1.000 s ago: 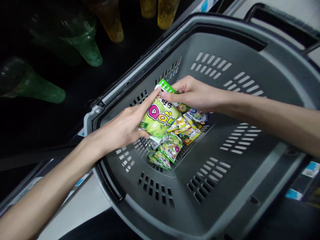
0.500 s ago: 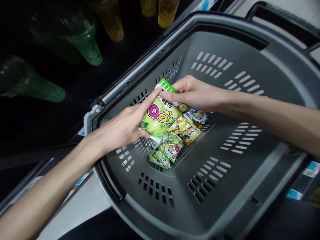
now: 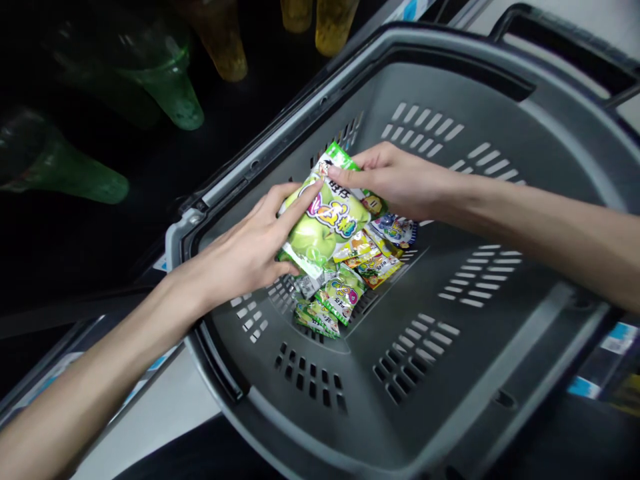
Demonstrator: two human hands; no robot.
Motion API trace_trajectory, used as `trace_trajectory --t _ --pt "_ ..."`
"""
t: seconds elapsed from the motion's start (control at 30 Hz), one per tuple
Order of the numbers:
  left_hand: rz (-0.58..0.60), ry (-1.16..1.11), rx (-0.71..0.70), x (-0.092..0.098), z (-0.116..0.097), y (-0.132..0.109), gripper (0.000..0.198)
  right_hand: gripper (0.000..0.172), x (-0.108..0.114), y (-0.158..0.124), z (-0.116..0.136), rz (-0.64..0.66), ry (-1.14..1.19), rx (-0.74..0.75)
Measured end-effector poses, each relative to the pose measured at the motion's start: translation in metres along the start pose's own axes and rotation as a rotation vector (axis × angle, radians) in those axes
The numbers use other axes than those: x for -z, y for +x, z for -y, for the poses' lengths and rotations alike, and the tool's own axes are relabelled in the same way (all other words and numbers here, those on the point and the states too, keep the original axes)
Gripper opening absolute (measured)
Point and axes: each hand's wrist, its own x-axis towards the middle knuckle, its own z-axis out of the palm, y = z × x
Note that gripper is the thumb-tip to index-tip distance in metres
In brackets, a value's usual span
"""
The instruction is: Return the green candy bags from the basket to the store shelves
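A green gummy candy packet [image 3: 315,230] with green apples printed on it is held up inside a grey shopping basket [image 3: 350,443]. My right hand [image 3: 395,175] pinches its upper right edge, thumb on the front and fingers behind. At its left side, my left hand [image 3: 255,240] grips it with the index finger laid across the front and the thumb near the lower edge. Beneath it on the basket floor lie several smaller packets: green ones [image 3: 343,293], yellow ones [image 3: 377,267] and a blue-purple one [image 3: 397,230].
Dark shelving at the upper left holds green cups [image 3: 187,110] and amber-coloured cups [image 3: 233,60], dimly lit. The basket's black handle [image 3: 575,43] rests at the upper right. Blue and white labels [image 3: 620,337] show beyond the basket's right side.
The green candy packet has shifted slightly up and its printed front has turned, with more of its upper part showing. Both hands stay on it; my right hand has risen a little.
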Motion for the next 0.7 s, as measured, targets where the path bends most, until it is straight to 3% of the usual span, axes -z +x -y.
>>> trace_trajectory --t 0.13,0.3,0.37,0.43,0.5,0.53,0.6,0.67,0.7 --pt "-0.071 0.100 -0.080 0.003 -0.004 0.004 0.088 0.022 0.004 0.005 0.001 -0.067 0.080 -0.088" --pt "-0.103 0.124 -0.044 0.009 -0.016 0.002 0.058 0.019 0.005 0.004 0.009 -0.034 0.070 -0.134" --pt "-0.158 0.104 0.012 0.010 -0.018 0.001 0.049 0.034 0.005 0.000 0.016 0.044 0.069 -0.177" --pt "-0.272 0.094 0.099 0.011 -0.018 0.001 0.042 0.061 0.005 -0.003 0.024 0.154 0.059 -0.202" --pt "-0.406 0.063 0.181 0.012 -0.015 0.002 0.040 0.082 0.006 -0.006 0.030 0.267 0.036 -0.151" --pt "-0.458 0.036 0.203 0.012 -0.014 0.002 0.040 0.083 0.006 -0.007 0.032 0.288 -0.006 -0.085" --pt "-0.499 -0.037 0.208 0.012 -0.012 0.002 0.043 0.069 0.008 -0.009 0.032 0.221 -0.205 0.082" --pt "-0.454 -0.102 0.185 0.012 -0.010 0.001 0.046 0.053 0.011 -0.009 0.030 0.005 -0.560 0.217" --pt "-0.416 -0.127 0.175 0.012 -0.010 0.000 0.047 0.057 0.013 -0.009 0.029 -0.104 -0.744 0.253"
